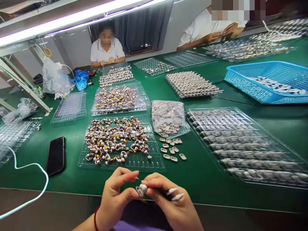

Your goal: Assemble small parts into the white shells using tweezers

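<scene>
Near the table's front edge my two hands meet around a small whitish-grey earbud piece (141,190). My right hand (166,195) pinches it between thumb and forefinger. Two pale pointed ends of a dark slim tool (177,196) stick out between that hand's fingers; the tool's kind is unclear. My left hand (117,189) has its thumb against the piece, with the forefinger raised apart above it and the lower fingers mostly hidden. Just beyond lies a clear tray (144,163) heaped with earbud parts (115,138) with yellow bits. Loose oval grey shells (173,150) lie to its right.
A plastic bag (167,112) of shells stands behind the loose ones. Filled trays (250,144) and a blue basket (264,96) are at right. A phone (55,155) and white cable (26,208) lie left. Two people sit across the table, under a lamp bar (72,24).
</scene>
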